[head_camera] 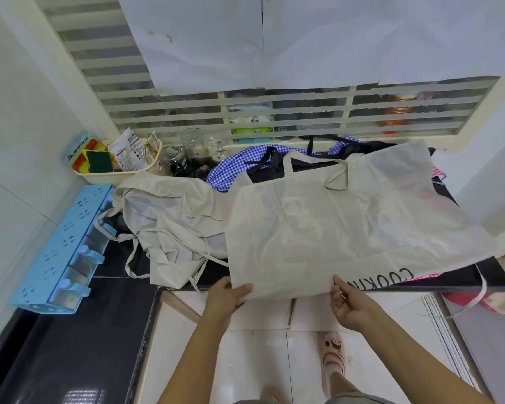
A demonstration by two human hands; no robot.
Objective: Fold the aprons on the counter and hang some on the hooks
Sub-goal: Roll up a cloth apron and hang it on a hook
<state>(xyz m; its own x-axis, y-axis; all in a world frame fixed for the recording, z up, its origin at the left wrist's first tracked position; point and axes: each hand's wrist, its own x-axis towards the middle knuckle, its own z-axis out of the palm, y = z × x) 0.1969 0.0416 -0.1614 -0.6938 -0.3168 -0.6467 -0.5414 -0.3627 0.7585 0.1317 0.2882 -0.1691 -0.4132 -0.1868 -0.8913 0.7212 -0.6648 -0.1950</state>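
- A big flat cream apron [347,228] is spread over the right half of the black counter [70,345]. Its near edge hangs just past the counter's front edge.
- Its neck strap [337,177] lies toward the back of the counter. Black letters [391,279] show upside down close to the counter's front edge.
- The left hand [228,295] pinches the apron's near left corner, thumb on top and fingers under, just in front of the counter.
- The right hand [349,304] pinches the same near edge further right. Its fingers curl under the cloth.
- A second cream apron [172,223] lies all crumpled in the middle of the counter, with its ties [134,258] trailing about.
- At the back of the counter there is a blue checked apron [233,164] and a black apron [274,167] in a heap.
- A bit of pink checked cloth [420,277] peeks out under the flat apron at the counter's front right.
- Glass jars [194,144] and a cream basket [114,176] of packets and sponges stand at the back left of the counter.
- A light blue rack [62,252] sits on the left side of the counter, by the wall.
- A barred window [274,112] rises behind the counter, with white paper [216,39] over its top part.
- A foot in a pink sandal [333,357] stands on the white floor in front of the counter.
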